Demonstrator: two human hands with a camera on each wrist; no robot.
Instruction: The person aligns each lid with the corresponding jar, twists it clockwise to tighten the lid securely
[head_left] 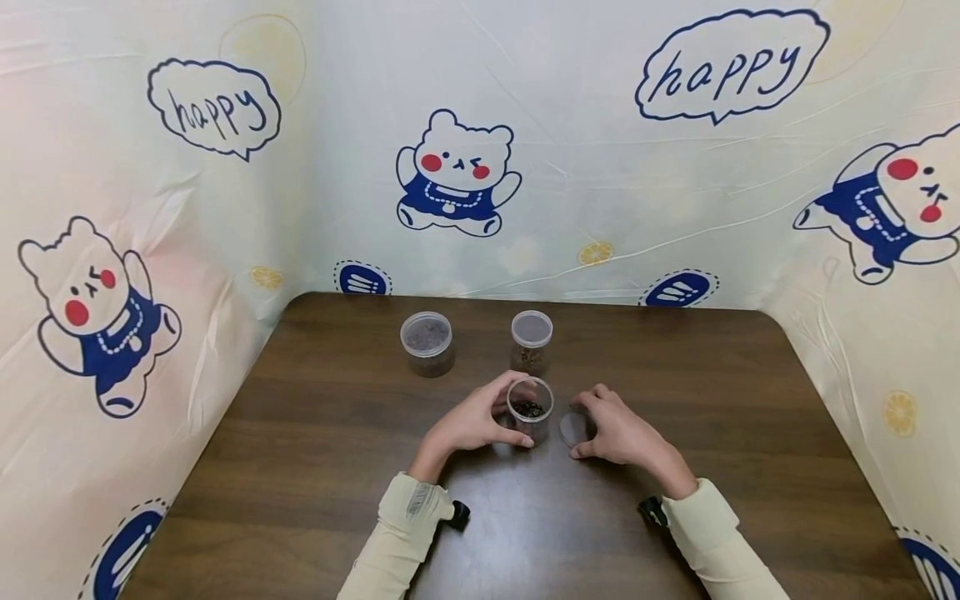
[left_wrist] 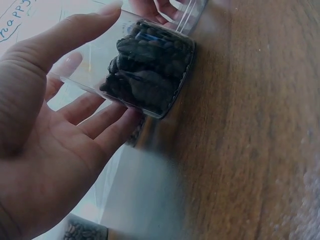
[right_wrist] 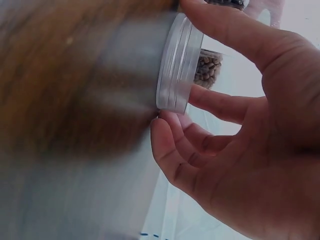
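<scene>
My left hand (head_left: 480, 414) grips a clear plastic jar (head_left: 532, 429) from its left side, thumb at the front and fingers round the back. The jar stands uncovered on the table; dark, glossy bean-like pieces (left_wrist: 150, 65) fill its lower part in the left wrist view. Just to the right, my right hand (head_left: 618, 427) holds a clear round screw lid (head_left: 574, 428) by its edge, low at the tabletop. In the right wrist view the lid (right_wrist: 175, 65) shows its ridged rim between thumb and fingers.
Behind the open jar stands a slim lidded jar (head_left: 531, 342) with brown pieces inside. A wider lidded jar (head_left: 427, 343) with dark contents is at the back left. The brown wooden table (head_left: 315, 467) meets patterned cloth (head_left: 600, 167) at its back and sides.
</scene>
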